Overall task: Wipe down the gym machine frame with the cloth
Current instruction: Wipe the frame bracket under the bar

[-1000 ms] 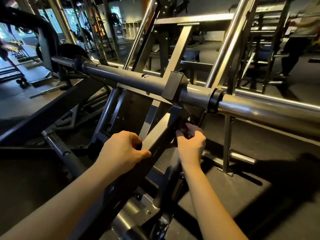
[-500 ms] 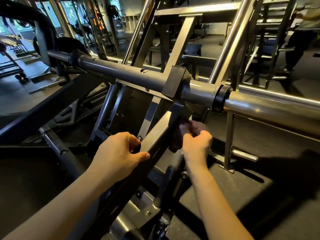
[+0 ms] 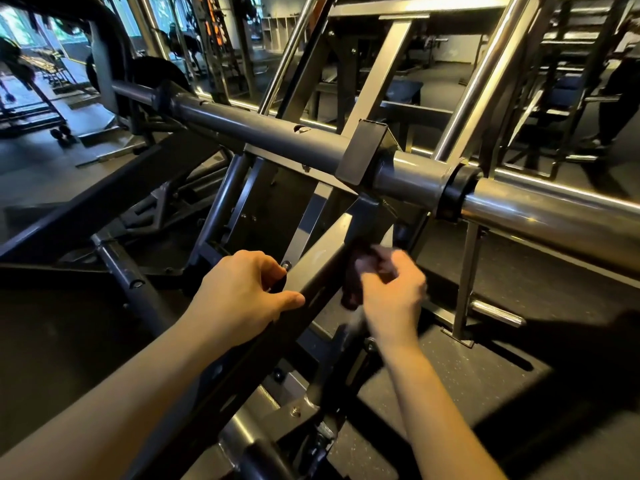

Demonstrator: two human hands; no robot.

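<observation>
A dark steel gym machine frame fills the view, with a slanted square beam running up to a thick horizontal bar. My left hand grips the slanted beam from its left side, thumb lying along the top face. My right hand holds a dark cloth bunched against the beam's right side, just below the joint under the bar. The right hand is blurred by motion. Most of the cloth is hidden by the fingers.
A chrome sleeve extends right from the black collar. Chrome guide rods slant upward behind. A short chrome peg sticks out low at the right. Black rubber floor lies around. A person stands far right.
My right hand with the cloth has slid down along the right side of the slanted beam from the joint. My left hand has kept its grip on the beam.
</observation>
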